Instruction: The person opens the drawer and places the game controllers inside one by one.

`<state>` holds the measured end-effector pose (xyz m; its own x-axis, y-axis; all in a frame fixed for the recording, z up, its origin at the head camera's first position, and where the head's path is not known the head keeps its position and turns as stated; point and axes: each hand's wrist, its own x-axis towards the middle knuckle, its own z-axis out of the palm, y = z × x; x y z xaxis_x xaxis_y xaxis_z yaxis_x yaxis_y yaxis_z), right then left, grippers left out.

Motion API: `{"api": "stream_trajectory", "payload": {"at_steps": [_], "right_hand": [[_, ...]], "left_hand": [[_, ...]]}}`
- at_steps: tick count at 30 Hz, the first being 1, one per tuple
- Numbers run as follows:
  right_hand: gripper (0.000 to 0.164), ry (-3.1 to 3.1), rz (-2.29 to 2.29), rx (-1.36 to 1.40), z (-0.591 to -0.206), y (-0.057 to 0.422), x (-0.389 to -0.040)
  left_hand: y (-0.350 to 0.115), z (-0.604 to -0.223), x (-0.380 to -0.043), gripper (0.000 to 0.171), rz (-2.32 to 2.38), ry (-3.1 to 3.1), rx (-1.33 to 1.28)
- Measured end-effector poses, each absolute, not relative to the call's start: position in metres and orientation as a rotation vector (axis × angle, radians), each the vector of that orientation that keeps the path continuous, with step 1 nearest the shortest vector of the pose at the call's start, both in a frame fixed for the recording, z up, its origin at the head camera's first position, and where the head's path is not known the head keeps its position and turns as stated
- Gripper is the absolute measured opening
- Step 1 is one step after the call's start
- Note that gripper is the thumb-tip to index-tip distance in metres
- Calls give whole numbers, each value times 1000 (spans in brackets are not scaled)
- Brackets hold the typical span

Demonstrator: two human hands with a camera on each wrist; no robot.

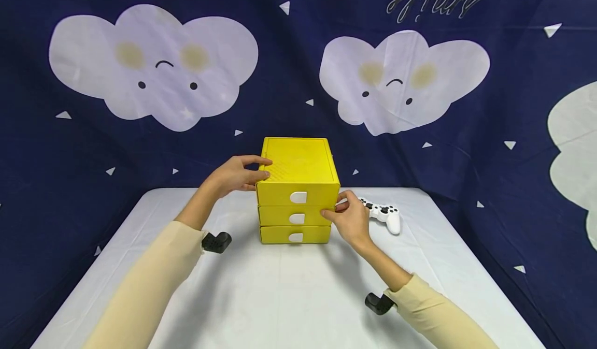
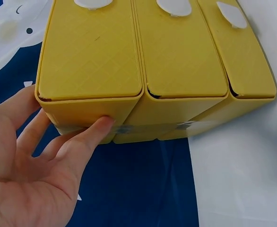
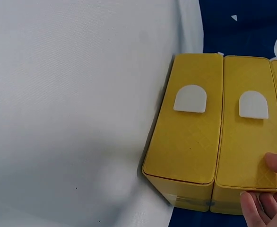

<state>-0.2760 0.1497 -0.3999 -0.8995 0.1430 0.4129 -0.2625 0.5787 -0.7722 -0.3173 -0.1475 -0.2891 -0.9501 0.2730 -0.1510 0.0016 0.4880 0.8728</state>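
A small yellow drawer box (image 1: pixel 298 160), three drawers high with white tabs on the fronts, stands upright on the white table. My left hand (image 1: pixel 240 173) holds its upper left edge, fingers over the top and a digit against the side. From the left wrist view, that left hand (image 2: pixel 39 165) has a fingertip pressed to the side wall, while other fingers pass out of sight behind the top. At the right front corner my right hand (image 1: pixel 350 217) pinches the box, thumb on the middle drawer front (image 3: pixel 249 156), fingers along the side.
A white game controller (image 1: pixel 384 214) lies on the table (image 1: pixel 280 297) just right of the box, partly hidden behind my right hand. Behind the table hangs a dark blue cloth (image 1: pixel 289 80) printed with clouds. Black wrist cameras (image 1: pixel 216 242) stick out from both sleeves.
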Motion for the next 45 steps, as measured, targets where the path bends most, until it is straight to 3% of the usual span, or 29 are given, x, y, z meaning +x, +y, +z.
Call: {"api": "stream_trajectory", "payload": {"at_steps": [28,45], "right_hand": [[38,-2578,1207,136,-385,158,-262],[30,-2765,1311,362,-389,146,-253]], "left_hand": [[-146,-291,-319,46,1503,2446,150],[-146,-292,-319,48,1545,2408,151]]}}
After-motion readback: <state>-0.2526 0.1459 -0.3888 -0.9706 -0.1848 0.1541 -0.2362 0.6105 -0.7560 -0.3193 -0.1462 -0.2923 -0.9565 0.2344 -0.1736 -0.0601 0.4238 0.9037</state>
